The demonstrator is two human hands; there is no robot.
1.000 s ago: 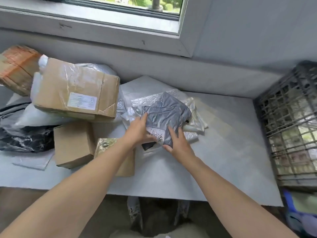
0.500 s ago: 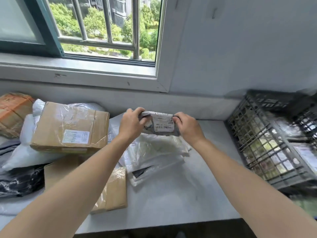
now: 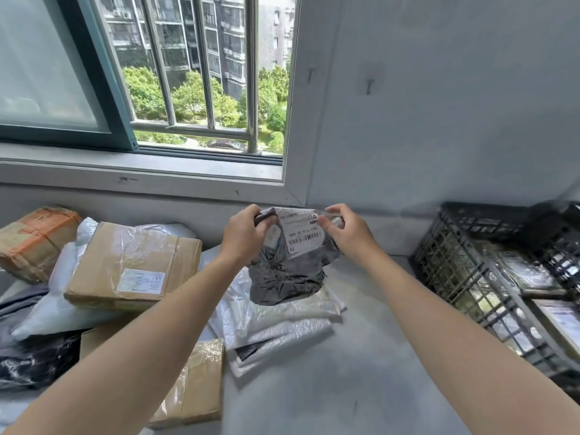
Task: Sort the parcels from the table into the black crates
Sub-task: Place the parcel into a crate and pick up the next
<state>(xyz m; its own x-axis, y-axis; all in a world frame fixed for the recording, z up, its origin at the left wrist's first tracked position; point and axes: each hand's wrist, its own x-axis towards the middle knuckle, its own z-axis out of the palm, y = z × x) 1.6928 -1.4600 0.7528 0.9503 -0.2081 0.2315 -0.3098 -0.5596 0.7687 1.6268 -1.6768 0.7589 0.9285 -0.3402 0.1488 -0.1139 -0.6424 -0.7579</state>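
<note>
Two hands were on one grey poly-bag parcel (image 3: 285,271), which you held up off the bench (image 3: 361,356), in front of the wall below the window (image 3: 201,73). Your left hand (image 3: 243,235) gripped the upper left corner, fingers curled round the gathered plastic. Your right hand (image 3: 348,233) pinched the upper right edge between thumb and fingertips, just beside the white barcode label (image 3: 303,232), which faced you. The rest of the bag hung slack below both hands. Its lower end was over a heap of white and clear poly bags (image 3: 276,318) lying on the bench; contact could not be told. Left of that heap, a large cardboard box (image 3: 135,265) with a white label rested tilted on a white soft mailer (image 3: 53,309). An orange-taped carton (image 3: 34,240) sat at far left against the wall. A black glossy bag (image 3: 34,359) lay at the near left. A small brown box wrapped in clear tape (image 3: 194,384) was partly hidden under your left forearm. The black crate (image 3: 464,287) stood to the right, well apart from the held parcel, with flat packets lying inside it.
</note>
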